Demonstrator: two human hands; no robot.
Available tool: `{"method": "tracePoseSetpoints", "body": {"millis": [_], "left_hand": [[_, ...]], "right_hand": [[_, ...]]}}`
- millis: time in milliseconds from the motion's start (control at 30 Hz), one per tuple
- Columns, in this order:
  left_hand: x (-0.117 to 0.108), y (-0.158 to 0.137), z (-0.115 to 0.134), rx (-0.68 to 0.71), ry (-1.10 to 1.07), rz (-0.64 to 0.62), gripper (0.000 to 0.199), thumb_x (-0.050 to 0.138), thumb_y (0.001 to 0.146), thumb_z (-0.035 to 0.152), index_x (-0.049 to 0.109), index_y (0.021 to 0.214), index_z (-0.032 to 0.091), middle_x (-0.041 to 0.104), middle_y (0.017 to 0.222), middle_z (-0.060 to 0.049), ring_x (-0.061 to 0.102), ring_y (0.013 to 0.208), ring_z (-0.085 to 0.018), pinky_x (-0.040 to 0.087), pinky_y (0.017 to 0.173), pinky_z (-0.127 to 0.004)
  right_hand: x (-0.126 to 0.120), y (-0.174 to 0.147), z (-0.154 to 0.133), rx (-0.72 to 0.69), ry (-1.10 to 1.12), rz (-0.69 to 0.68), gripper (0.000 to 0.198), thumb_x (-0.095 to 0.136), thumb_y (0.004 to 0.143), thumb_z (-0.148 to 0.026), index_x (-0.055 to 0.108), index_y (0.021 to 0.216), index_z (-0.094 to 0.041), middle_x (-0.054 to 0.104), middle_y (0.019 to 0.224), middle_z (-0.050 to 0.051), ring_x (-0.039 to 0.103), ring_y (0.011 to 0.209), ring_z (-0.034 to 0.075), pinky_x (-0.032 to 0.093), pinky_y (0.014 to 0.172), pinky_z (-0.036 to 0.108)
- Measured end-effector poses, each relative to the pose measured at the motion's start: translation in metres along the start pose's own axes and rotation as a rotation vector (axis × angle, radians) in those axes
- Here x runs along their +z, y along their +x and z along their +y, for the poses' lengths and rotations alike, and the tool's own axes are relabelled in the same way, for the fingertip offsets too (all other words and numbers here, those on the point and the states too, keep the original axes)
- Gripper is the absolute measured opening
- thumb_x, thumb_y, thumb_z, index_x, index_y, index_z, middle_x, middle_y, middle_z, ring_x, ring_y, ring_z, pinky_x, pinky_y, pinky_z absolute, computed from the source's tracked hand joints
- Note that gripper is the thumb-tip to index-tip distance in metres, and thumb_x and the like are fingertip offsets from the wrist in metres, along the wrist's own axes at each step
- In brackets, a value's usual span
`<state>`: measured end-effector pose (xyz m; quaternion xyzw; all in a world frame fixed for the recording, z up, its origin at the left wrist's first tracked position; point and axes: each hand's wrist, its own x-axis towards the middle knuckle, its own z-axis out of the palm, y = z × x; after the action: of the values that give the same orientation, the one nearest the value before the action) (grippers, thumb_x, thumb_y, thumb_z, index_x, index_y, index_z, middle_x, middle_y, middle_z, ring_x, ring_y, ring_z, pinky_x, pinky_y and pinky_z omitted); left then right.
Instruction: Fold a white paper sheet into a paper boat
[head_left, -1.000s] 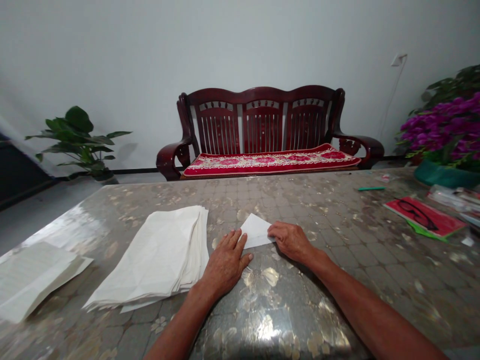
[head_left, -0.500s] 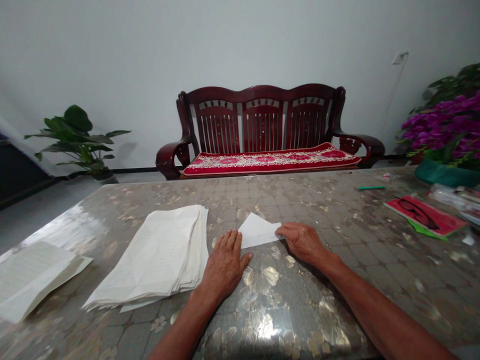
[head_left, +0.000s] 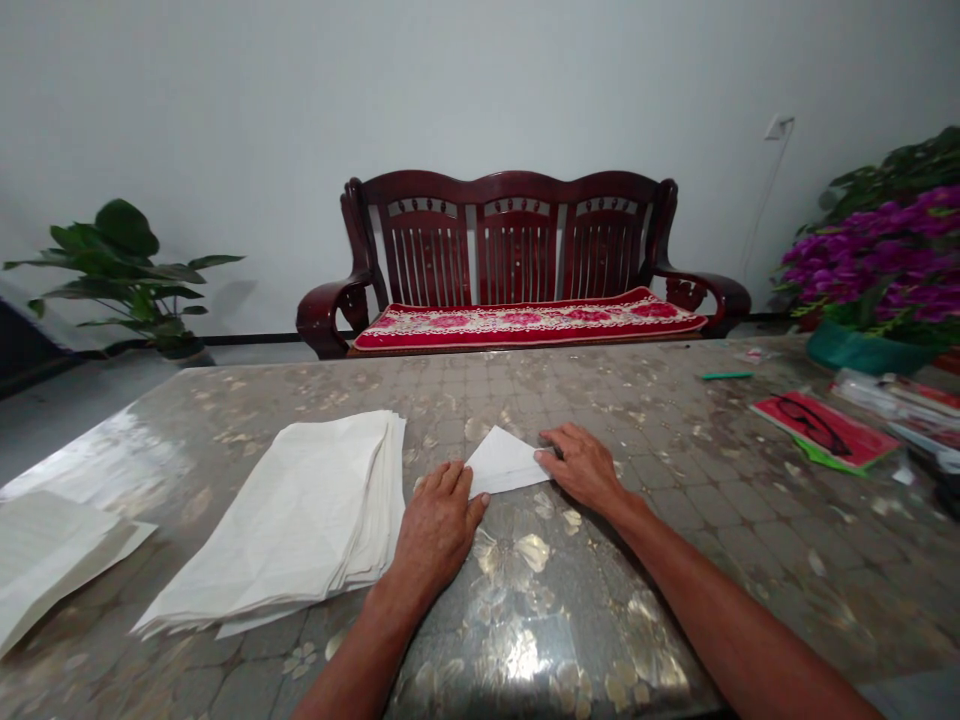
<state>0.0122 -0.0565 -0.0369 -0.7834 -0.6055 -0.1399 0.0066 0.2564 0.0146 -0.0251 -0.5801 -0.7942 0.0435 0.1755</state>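
Observation:
A small sheet of white paper [head_left: 504,462], folded to a peak at the top with a straight strip along its lower edge, lies on the table between my hands. My left hand [head_left: 439,515] rests flat at its left end, fingertips on the edge and thumb spread to the side. At the right corner is my right hand [head_left: 581,465]; its thumb touches the paper and its fingers are raised a little apart from the thumb. Left of my left hand lies a thick stack of white paper sheets [head_left: 277,510].
A folded paper [head_left: 60,560] lies at the far left of the patterned table [head_left: 637,390]. To the right are a green pen [head_left: 727,376], glasses [head_left: 814,425] on a red booklet [head_left: 862,445], and purple flowers [head_left: 877,250] in a teal pot. A wooden bench [head_left: 517,240] stands behind.
My right hand's fingers have opened from the paper's right corner, leaving the thumb there. My left hand stays on the left end. The whole view has shifted slightly.

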Motion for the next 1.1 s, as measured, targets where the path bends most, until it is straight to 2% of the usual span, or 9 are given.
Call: {"method": "tracePoseSetpoints", "body": {"millis": [200, 300, 367, 467, 567, 667, 733, 833, 1100], "left_hand": [[-0.002, 0.007, -0.004, 0.001, -0.074, 0.068, 0.029, 0.046, 0.100, 0.030, 0.069, 0.114, 0.019, 0.068, 0.125, -0.011, 0.060, 0.117, -0.028, 0.048, 0.100, -0.045], [0.000, 0.010, -0.008, -0.023, -0.117, 0.084, 0.025, 0.048, 0.099, 0.028, 0.070, 0.108, 0.019, 0.070, 0.118, -0.010, 0.062, 0.109, -0.027, 0.049, 0.097, -0.044], [0.002, 0.011, -0.011, -0.038, -0.146, 0.095, 0.022, 0.052, 0.097, 0.025, 0.070, 0.107, 0.019, 0.070, 0.116, -0.010, 0.061, 0.107, -0.027, 0.049, 0.096, -0.044], [0.005, 0.013, -0.013, -0.078, -0.186, 0.130, 0.025, 0.057, 0.092, 0.022, 0.068, 0.114, 0.018, 0.069, 0.120, -0.010, 0.060, 0.111, -0.028, 0.048, 0.099, -0.043], [0.006, 0.016, -0.013, -0.133, -0.198, 0.148, 0.036, 0.058, 0.090, 0.023, 0.063, 0.125, 0.018, 0.067, 0.125, -0.010, 0.058, 0.117, -0.028, 0.047, 0.103, -0.044], [0.007, 0.020, -0.014, -0.179, -0.198, 0.149, 0.035, 0.052, 0.095, 0.029, 0.062, 0.127, 0.017, 0.068, 0.125, -0.010, 0.059, 0.119, -0.028, 0.045, 0.106, -0.043], [0.007, 0.023, -0.015, -0.182, -0.189, 0.149, 0.035, 0.050, 0.096, 0.033, 0.065, 0.124, 0.017, 0.067, 0.128, -0.011, 0.058, 0.122, -0.028, 0.043, 0.109, -0.043], [0.008, 0.026, -0.017, -0.172, -0.169, 0.131, 0.031, 0.058, 0.092, 0.034, 0.068, 0.117, 0.019, 0.065, 0.132, -0.011, 0.056, 0.126, -0.029, 0.040, 0.112, -0.046], [0.001, 0.037, -0.014, -0.238, -0.234, 0.074, 0.017, 0.069, 0.079, 0.027, 0.069, 0.094, 0.019, 0.068, 0.126, -0.011, 0.059, 0.120, -0.028, 0.043, 0.107, -0.042]], "right_hand": [[-0.007, 0.011, -0.008, 0.082, 0.006, -0.145, 0.038, 0.065, 0.085, -0.050, 0.073, 0.114, -0.026, 0.069, 0.100, 0.005, 0.063, 0.095, 0.024, 0.041, 0.078, 0.031], [-0.010, 0.013, -0.007, 0.141, 0.076, -0.215, 0.038, 0.069, 0.080, -0.047, 0.072, 0.112, -0.026, 0.070, 0.097, 0.004, 0.063, 0.086, 0.021, 0.039, 0.073, 0.029], [-0.011, 0.013, -0.006, 0.156, 0.121, -0.234, 0.032, 0.071, 0.076, -0.043, 0.074, 0.102, -0.024, 0.070, 0.097, 0.003, 0.062, 0.085, 0.019, 0.038, 0.071, 0.027], [-0.009, 0.012, -0.004, 0.139, 0.157, -0.219, 0.024, 0.073, 0.073, -0.039, 0.073, 0.091, -0.023, 0.069, 0.098, 0.003, 0.062, 0.087, 0.018, 0.038, 0.072, 0.025], [-0.006, 0.011, -0.004, 0.109, 0.198, -0.207, 0.026, 0.073, 0.072, -0.035, 0.073, 0.095, -0.022, 0.069, 0.100, 0.003, 0.062, 0.089, 0.018, 0.040, 0.073, 0.025], [-0.004, 0.011, -0.003, 0.097, 0.260, -0.220, 0.039, 0.073, 0.070, -0.032, 0.071, 0.108, -0.022, 0.070, 0.100, 0.001, 0.063, 0.086, 0.018, 0.041, 0.073, 0.025], [-0.003, 0.012, -0.002, 0.096, 0.276, -0.245, 0.044, 0.073, 0.069, -0.032, 0.071, 0.112, -0.023, 0.071, 0.096, 0.000, 0.063, 0.084, 0.018, 0.042, 0.071, 0.025], [-0.002, 0.013, 0.000, 0.102, 0.270, -0.275, 0.044, 0.073, 0.069, -0.034, 0.072, 0.112, -0.024, 0.071, 0.093, -0.001, 0.064, 0.082, 0.018, 0.042, 0.069, 0.025], [-0.001, 0.013, -0.002, 0.092, 0.254, -0.244, 0.041, 0.075, 0.069, -0.040, 0.073, 0.107, -0.023, 0.070, 0.097, 0.002, 0.062, 0.084, 0.019, 0.041, 0.072, 0.027]]}}
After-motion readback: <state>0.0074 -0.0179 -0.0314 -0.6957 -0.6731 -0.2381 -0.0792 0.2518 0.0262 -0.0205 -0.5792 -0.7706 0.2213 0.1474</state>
